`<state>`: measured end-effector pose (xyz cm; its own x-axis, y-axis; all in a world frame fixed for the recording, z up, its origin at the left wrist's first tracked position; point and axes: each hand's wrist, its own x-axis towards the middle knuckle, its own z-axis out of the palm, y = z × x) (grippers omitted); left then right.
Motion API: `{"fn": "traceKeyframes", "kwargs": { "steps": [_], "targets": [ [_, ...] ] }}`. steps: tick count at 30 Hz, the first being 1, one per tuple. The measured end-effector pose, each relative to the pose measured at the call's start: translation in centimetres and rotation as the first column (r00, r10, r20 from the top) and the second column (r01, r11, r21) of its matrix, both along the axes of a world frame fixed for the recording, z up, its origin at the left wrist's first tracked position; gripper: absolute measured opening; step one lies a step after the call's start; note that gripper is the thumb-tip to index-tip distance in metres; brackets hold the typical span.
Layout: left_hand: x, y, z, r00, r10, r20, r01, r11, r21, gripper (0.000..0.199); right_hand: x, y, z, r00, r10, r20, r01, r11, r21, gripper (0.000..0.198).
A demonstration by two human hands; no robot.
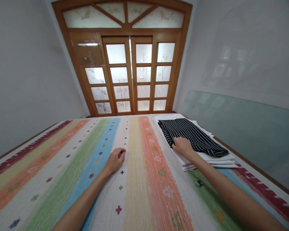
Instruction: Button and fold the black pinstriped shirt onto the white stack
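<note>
A folded black garment with thin white stripes (188, 131) lies on top of a stack of folded white cloth (183, 162) at the right side of the bed. My right hand (183, 147) is at the garment's near left edge, its fingers curled closed on the fabric; the fingertips are hidden. Over the middle of the striped bedspread (136, 179), my left hand (115, 160) is held with fingers curled in toward the thumb. Nothing shows between those fingers.
A pale green headboard-like panel (240, 118) runs along the right wall. Beyond the far edge of the bed stand wooden doors (130, 73) with frosted panes. Plain walls rise on both sides.
</note>
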<state>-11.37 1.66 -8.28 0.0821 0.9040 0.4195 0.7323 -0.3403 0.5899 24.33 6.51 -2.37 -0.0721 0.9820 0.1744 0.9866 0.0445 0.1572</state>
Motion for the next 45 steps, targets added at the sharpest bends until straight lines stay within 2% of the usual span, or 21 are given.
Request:
{"fn": "traceKeyframes", "kwargs": {
  "steps": [4, 7, 10, 13, 16, 19, 21, 25, 27, 30, 33, 36, 40, 42, 45],
  "targets": [
    [0.0, -0.1, -0.6, 0.998, -0.039, -0.056, 0.043, 0.996, 0.084, 0.019, 0.4, -0.2, 0.1, 1.0, 0.011, 0.014, -0.011, 0.999, -0.031, 0.03],
    [0.1, -0.2, -0.8, 0.989, -0.082, -0.121, 0.097, 0.987, 0.125, 0.016, 0.5, -0.2, 0.0, 1.0, 0.003, 0.005, -0.003, 1.0, 0.012, 0.026],
    [0.0, -0.3, -0.8, 0.983, -0.1, -0.157, 0.124, 0.98, 0.154, 0.015, 0.5, -0.2, -0.4, 0.999, 0.021, -0.047, -0.012, 0.98, 0.2, 0.027],
    [0.0, -0.3, -0.9, 0.978, -0.104, -0.182, 0.135, 0.976, 0.17, 0.015, 0.7, -0.4, -1.6, 0.983, 0.182, -0.026, -0.16, 0.916, 0.369, 0.027],
    [0.0, -0.3, -0.9, 0.973, -0.097, -0.209, 0.134, 0.976, 0.173, 0.015, 1.0, -0.5, -2.9, 0.954, 0.298, 0.025, -0.288, 0.896, 0.338, 0.028],
    [0.0, -0.3, -0.9, 0.97, -0.093, -0.225, 0.133, 0.976, 0.17, 0.015, 1.0, -0.6, -3.6, 0.965, 0.261, 0.015, -0.252, 0.916, 0.311, 0.029],
    [0.0, -0.4, -0.9, 0.969, -0.093, -0.229, 0.133, 0.977, 0.165, 0.016, 0.8, -0.7, -3.6, 0.965, 0.259, 0.034, -0.259, 0.928, 0.269, 0.028],
    [0.1, -0.5, -0.8, 0.968, -0.093, -0.234, 0.132, 0.979, 0.157, 0.018, 0.4, -1.0, -2.5, 0.947, 0.303, 0.105, -0.311, 0.948, 0.069, 0.025],
    [0.1, -0.6, -0.6, 0.964, -0.092, -0.248, 0.132, 0.98, 0.149, 0.019, 0.1, -1.1, -1.9, 0.944, 0.307, 0.119, -0.31, 0.951, 0.008, 0.024],
    [0.2, -0.8, -0.4, 0.951, -0.098, -0.293, 0.139, 0.983, 0.123, 0.022, -0.4, -1.2, -1.2, 0.963, 0.251, 0.101, -0.253, 0.968, 0.008, 0.026],
    [0.2, -0.7, -0.3, 0.937, -0.109, -0.331, 0.153, 0.982, 0.109, 0.024, -1.3, -1.4, -0.8, 0.973, 0.227, 0.032, -0.229, 0.968, 0.103, 0.034],
    [0.2, -0.7, -0.1, 0.925, -0.131, -0.356, 0.18, 0.978, 0.108, 0.026, -2.5, -1.7, -0.9, 0.924, 0.376, -0.068, -0.354, 0.91, 0.215, 0.035],
    [0.3, -0.7, 0.4, 0.89, -0.183, -0.418, 0.234, 0.969, 0.074, 0.04, -4.4, -2.2, -2.2, 0.756, 0.63, -0.177, -0.574, 0.768, 0.286, 0.038],
    [0.4, -0.8, 0.7, 0.867, -0.212, -0.45, 0.265, 0.962, 0.057, 0.046, -5.3, -2.5, -3.0, 0.694, 0.686, -0.22, -0.634, 0.726, 0.267, 0.045],
    [0.6, -1.0, 0.8, 0.843, -0.248, -0.478, 0.297, 0.955, 0.029, 0.052, -6.4, -3.2, -4.1, 0.654, 0.703, -0.281, -0.684, 0.707, 0.178, 0.05]
  ]
}}
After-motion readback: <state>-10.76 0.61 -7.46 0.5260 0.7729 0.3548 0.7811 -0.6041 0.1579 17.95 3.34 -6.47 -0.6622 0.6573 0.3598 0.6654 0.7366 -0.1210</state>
